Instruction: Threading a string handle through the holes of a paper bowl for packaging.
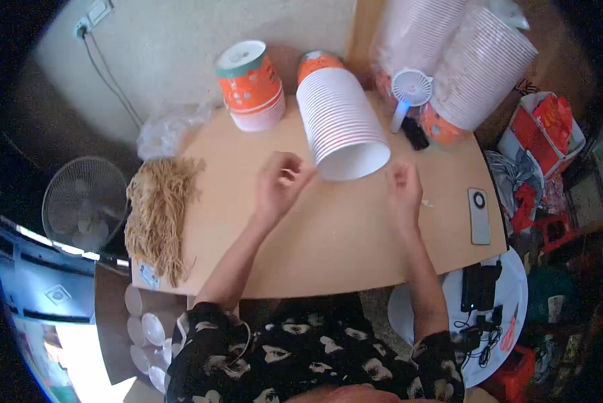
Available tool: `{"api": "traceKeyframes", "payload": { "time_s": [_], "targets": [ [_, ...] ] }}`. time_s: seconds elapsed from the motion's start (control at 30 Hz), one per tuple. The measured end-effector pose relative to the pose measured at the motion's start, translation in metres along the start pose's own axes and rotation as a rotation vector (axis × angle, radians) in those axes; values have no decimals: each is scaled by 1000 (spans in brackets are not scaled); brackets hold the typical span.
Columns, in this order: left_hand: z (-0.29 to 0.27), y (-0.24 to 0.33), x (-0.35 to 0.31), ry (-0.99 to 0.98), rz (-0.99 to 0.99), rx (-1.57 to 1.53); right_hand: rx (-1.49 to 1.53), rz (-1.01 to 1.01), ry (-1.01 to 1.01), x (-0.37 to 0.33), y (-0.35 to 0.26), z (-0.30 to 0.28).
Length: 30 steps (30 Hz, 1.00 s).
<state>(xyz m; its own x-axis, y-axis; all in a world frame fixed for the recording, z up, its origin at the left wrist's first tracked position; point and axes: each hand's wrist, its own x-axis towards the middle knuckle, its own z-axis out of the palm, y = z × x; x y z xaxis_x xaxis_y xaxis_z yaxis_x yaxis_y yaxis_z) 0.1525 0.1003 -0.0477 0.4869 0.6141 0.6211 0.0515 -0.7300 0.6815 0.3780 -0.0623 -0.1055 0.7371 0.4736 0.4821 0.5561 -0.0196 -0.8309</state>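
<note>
A long stack of white paper cups with orange bases [341, 124] lies on its side on the wooden table [328, 235], its open mouth facing me. My left hand [279, 183] hovers just left of that mouth, fingers curled and pinched together. My right hand [405, 189] is just right of the mouth, fingertips pinched as if on something very small that I cannot make out. A tiny pale scrap [426, 203] lies on the table beside my right hand.
An upright stack of orange cups [251, 84] stands at the back. Two bagged cup stacks [479, 64] lean at back right by a small white fan [409, 91]. A bundle of straw-like fibres [157, 215] lies left; a phone [479, 215] lies right. A floor fan [83, 201] stands left.
</note>
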Motion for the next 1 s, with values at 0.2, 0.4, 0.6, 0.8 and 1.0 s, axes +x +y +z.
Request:
{"api": "traceKeyframes", "payload": {
  "time_s": [0.2,0.4,0.6,0.8,1.0],
  "targets": [
    [49,-26,-17,112,-85,-56,-80,-90,93,31,18,26],
    [51,-17,-24,253,-34,19,-50,-135,91,21,18,31],
    [47,-5,-30,221,-106,-18,-57,-51,-65,15,15,18],
    [42,6,-40,151,2,-12,120,68,-265,4,-11,-12],
    [-32,43,-59,31,-271,-176,477,-162,-485,-47,-61,-47]
  ]
}}
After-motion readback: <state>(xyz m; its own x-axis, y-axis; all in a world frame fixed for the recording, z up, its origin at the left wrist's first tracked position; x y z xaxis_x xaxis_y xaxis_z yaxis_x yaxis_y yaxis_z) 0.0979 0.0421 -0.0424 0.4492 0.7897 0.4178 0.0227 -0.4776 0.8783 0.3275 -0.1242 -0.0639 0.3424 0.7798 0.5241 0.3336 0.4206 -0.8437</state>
